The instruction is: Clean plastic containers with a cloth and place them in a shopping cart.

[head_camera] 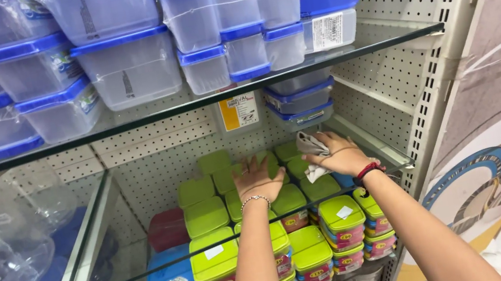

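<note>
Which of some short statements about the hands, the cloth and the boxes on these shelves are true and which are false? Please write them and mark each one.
1. The right hand holds a grey cloth. True.
2. The left hand lies flat, palm down, over the green-lidded boxes. True.
3. The containers on the top glass shelf have red lids. False: the clear containers there have blue lids.
4. The left wrist wears a red band. False: it wears a silver beaded bracelet; the red band is on the right wrist.
5. Both hands reach in under a glass shelf. True.
</note>
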